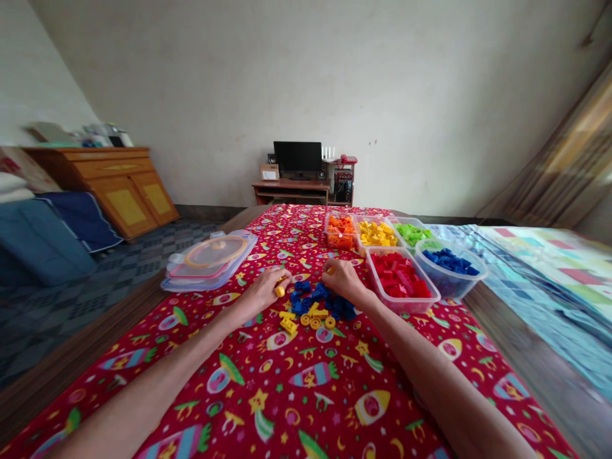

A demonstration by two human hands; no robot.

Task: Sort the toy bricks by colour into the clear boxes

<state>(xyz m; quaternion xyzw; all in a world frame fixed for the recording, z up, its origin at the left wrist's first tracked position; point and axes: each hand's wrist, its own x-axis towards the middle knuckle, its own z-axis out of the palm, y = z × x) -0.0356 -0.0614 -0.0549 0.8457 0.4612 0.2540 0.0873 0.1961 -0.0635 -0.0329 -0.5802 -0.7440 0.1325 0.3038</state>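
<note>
My left hand (266, 288) is closed around a yellow building block (280, 291), just left of a small pile on the cloth. Over the pile's far right side, my right hand (343, 279) has its fingers curled together; a hint of yellow shows at the fingertips, too small to name. The pile is made of blue building blocks (302, 299) and, nearer to me, loose yellow pieces (289, 324), some of them round like wheels (315, 323). Right of my right hand stands a clear tub of red blocks (399, 275).
Behind the red tub are containers of orange blocks (341, 232), yellow blocks (377, 234) and green blocks (412, 235). A round tub of blue blocks (448, 261) stands at the right. Stacked clear lids (210, 258) lie left on the red patterned tablecloth (268, 395).
</note>
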